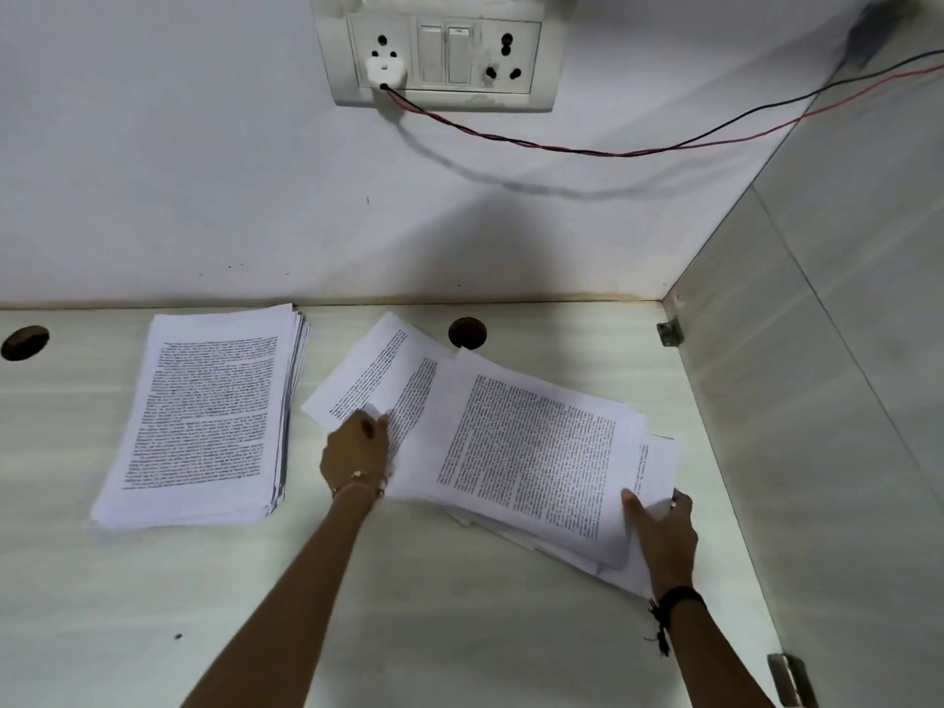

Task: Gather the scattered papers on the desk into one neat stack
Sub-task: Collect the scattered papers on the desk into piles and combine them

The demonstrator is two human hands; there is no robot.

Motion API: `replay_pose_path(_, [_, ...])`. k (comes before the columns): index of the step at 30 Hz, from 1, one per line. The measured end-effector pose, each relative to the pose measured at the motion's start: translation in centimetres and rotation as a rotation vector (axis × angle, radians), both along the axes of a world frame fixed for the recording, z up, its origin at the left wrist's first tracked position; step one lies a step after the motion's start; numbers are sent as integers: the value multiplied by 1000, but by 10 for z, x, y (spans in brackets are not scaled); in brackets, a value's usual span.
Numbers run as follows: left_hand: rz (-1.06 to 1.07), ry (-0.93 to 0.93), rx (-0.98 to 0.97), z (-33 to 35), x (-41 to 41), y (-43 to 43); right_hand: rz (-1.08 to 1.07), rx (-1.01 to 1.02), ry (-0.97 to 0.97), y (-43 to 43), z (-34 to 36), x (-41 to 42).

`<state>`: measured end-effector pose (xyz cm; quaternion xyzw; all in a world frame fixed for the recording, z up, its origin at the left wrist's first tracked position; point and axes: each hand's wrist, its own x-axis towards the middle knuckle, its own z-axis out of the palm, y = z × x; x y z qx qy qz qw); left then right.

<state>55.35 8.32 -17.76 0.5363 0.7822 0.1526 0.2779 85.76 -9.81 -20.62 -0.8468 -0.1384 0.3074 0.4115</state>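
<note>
Loose papers gripped at both edges

The loose papers lie fanned and crooked on the pale desk, spread out between the two hands. The left hand has its fingers curled in at the heap's left edge. Its thumb presses on a sheet corner, so that side is pinched. Just beyond these fingertips, two printed sheets jut away at a slant towards the wall. The right hand clasps the heap's near right corner. Its thumb lies on top of the uppermost printed page and the other fingers wrap round the outer edge, one of them wearing a ring. Several sheet corners poke out beneath and to the wrist side of this hand.

Well out from the back of the left hand, apart from the heap, sits a neat stack of printed pages. Its edges are roughly squared.

Past the left fingertips a round cable hole is touched by one sheet's corner. Higher on the wall is a socket panel with a white plug, and red and black wires trail away from it. A grey side partition stands outward of the right hand's fingers. There is a thin bangle on the left wrist and a black band on the right.
</note>
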Motion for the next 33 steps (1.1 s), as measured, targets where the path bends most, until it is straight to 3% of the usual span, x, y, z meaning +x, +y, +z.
replay_pose_path(2, [-52, -45, 70, -2, -8, 30, -5, -16, -73, 8, -3, -2])
replay_pose_path(5, [-124, -5, -31, -10, -21, 65, -27, -58, -190, 20, -5, -6])
replay_pose_path(10, [-190, 208, -122, -19, -22, 73, -95, -113, -249, 32, -13, -23])
replay_pose_path(13, [-300, 289, -13, -23, -11, 54, -14, -108, -326, 40, -20, -46])
replay_pose_path(15, [-280, 230, 41, -24, -13, 54, -21, -96, -378, 46, -23, -55])
replay_pose_path(18, [-157, 192, -15, -24, -29, 69, -162, -102, -306, 55, -18, -63])
replay_pose_path(23, [-249, 161, -72, -24, -18, 62, 78, -52, -362, 67, -22, -85])
replay_pose_path(26, [-261, 161, -54, -25, -5, 45, -61, -23, -327, 71, -17, -90])
replay_pose_path(30, [-241, 120, -90, -24, -3, 34, 171, -43, -255, 70, -14, -97])
replay_pose_path(33, [-216, 48, -121, -22, -5, 35, 136, -56, -282, 65, -15, -92])
